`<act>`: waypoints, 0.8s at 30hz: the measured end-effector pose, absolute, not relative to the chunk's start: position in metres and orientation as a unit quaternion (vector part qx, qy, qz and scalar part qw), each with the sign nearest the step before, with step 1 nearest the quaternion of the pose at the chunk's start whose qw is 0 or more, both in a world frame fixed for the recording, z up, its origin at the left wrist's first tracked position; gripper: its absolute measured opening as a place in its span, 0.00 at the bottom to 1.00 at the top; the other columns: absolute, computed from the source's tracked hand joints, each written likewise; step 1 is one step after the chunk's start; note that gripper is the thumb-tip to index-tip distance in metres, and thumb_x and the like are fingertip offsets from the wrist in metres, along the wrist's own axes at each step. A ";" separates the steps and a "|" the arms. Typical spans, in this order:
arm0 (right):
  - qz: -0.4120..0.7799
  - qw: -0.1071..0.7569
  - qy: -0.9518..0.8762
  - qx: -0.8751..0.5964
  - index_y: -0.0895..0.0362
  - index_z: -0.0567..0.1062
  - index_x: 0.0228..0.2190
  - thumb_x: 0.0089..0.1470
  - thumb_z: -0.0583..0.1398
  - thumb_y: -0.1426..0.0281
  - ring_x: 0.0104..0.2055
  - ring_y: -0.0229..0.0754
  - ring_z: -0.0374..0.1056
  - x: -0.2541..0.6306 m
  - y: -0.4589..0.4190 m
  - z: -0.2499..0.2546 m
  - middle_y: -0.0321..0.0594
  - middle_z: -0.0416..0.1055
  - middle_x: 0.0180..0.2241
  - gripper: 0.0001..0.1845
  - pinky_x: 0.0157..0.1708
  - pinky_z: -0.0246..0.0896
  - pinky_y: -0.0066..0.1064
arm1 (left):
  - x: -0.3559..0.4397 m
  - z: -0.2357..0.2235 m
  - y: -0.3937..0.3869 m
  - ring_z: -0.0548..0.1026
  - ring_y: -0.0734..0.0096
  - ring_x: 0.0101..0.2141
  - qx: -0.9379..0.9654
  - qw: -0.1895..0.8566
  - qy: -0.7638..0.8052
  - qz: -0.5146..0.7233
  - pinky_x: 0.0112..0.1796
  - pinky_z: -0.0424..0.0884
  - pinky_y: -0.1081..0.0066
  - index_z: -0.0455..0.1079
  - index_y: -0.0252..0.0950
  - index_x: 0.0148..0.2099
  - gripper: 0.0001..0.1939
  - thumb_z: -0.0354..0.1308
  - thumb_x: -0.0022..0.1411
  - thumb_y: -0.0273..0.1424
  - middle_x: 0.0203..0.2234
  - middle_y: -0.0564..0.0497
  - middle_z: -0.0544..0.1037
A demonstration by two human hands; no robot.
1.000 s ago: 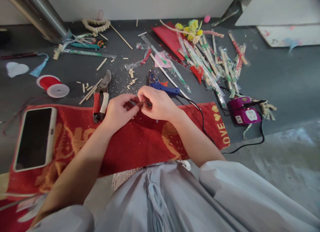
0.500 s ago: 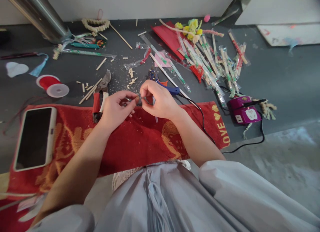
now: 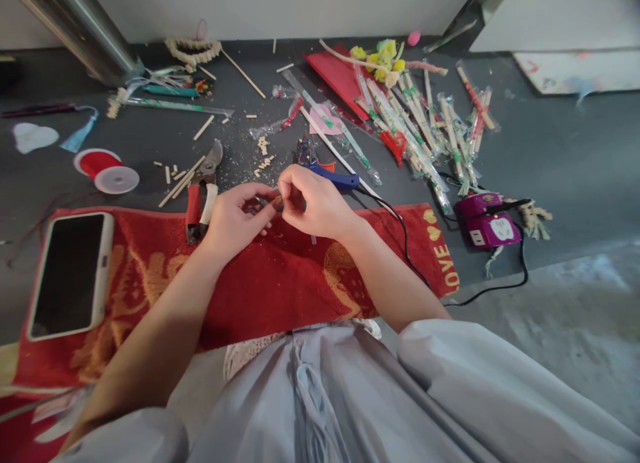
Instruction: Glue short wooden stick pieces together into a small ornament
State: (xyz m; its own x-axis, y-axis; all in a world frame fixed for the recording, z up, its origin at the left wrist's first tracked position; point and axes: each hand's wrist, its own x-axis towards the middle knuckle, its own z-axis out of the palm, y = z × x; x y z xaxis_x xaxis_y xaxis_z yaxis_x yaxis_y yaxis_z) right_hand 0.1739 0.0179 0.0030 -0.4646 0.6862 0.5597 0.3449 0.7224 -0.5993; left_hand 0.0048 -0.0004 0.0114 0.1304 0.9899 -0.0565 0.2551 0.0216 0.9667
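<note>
My left hand (image 3: 235,220) and my right hand (image 3: 315,204) meet fingertip to fingertip just above the far edge of a red towel (image 3: 280,283). Both pinch a tiny piece (image 3: 277,202) between thumb and fingers; it is too small to name. Right behind my right hand lies a blue glue gun (image 3: 333,177) with a black cord (image 3: 400,226). Red-handled pruning shears (image 3: 201,193) lie just left of my left hand.
A phone (image 3: 70,273) rests on the towel's left end. On the dark floor: a red ribbon spool (image 3: 106,171), cut stick bits (image 3: 263,162), wrapped chopsticks (image 3: 425,126), red paper (image 3: 337,73), a purple power strip (image 3: 487,220), a metal post (image 3: 75,26).
The two hands, slightly apart half a second ago with a thin piece between them, have closed together again. Nothing else has moved.
</note>
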 end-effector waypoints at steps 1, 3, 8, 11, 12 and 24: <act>0.204 0.416 -0.830 -0.310 0.53 0.55 0.29 0.44 0.51 0.83 0.30 0.32 0.55 0.174 0.018 0.003 0.33 0.58 0.30 0.14 0.31 0.54 0.26 | 0.005 0.011 0.000 0.70 0.78 0.17 0.583 0.477 0.532 0.386 0.18 0.70 0.78 0.73 0.33 0.37 0.11 0.65 0.50 0.31 0.19 0.55 0.73; 0.200 0.418 -0.830 -0.311 0.53 0.55 0.29 0.44 0.50 0.83 0.30 0.32 0.55 0.173 0.018 0.002 0.32 0.57 0.29 0.14 0.31 0.54 0.26 | 0.005 0.011 0.000 0.70 0.78 0.16 0.587 0.478 0.527 0.386 0.17 0.69 0.78 0.73 0.33 0.37 0.10 0.64 0.50 0.31 0.18 0.56 0.73; 0.200 0.417 -0.832 -0.306 0.53 0.53 0.29 0.44 0.50 0.83 0.28 0.31 0.52 0.173 0.018 0.002 0.32 0.56 0.29 0.14 0.29 0.52 0.25 | 0.006 0.010 -0.001 0.70 0.78 0.16 0.596 0.487 0.512 0.383 0.17 0.69 0.79 0.73 0.34 0.36 0.08 0.63 0.51 0.28 0.16 0.57 0.72; 0.201 0.407 -0.835 -0.311 0.53 0.53 0.29 0.43 0.50 0.83 0.28 0.31 0.52 0.174 0.017 0.004 0.32 0.56 0.29 0.15 0.29 0.52 0.25 | 0.006 0.011 0.000 0.71 0.78 0.15 0.584 0.487 0.520 0.389 0.16 0.68 0.79 0.72 0.34 0.35 0.07 0.62 0.51 0.28 0.17 0.56 0.73; 0.201 0.405 -0.835 -0.314 0.53 0.54 0.29 0.43 0.50 0.83 0.28 0.31 0.53 0.175 0.017 0.004 0.32 0.57 0.29 0.15 0.29 0.52 0.25 | 0.005 0.012 0.001 0.71 0.78 0.15 0.580 0.482 0.523 0.397 0.16 0.68 0.79 0.72 0.34 0.35 0.06 0.62 0.52 0.28 0.17 0.56 0.73; 0.166 0.445 -0.811 -0.342 0.57 0.67 0.32 0.58 0.54 0.76 0.31 0.32 0.64 0.179 0.020 0.005 0.35 0.69 0.30 0.04 0.32 0.61 0.26 | -0.003 0.008 0.006 0.70 0.79 0.15 0.540 0.507 0.465 0.485 0.14 0.68 0.79 0.75 0.35 0.36 0.13 0.68 0.51 0.38 0.20 0.55 0.75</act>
State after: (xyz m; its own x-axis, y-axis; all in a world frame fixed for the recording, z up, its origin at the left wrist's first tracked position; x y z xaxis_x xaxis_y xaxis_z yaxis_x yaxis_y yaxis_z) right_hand 0.1787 0.0204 0.0052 -0.3703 0.7027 0.6076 0.4075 0.7107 -0.5735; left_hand -0.0031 0.0064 0.0083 0.0983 0.9937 0.0529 0.0106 -0.0542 0.9985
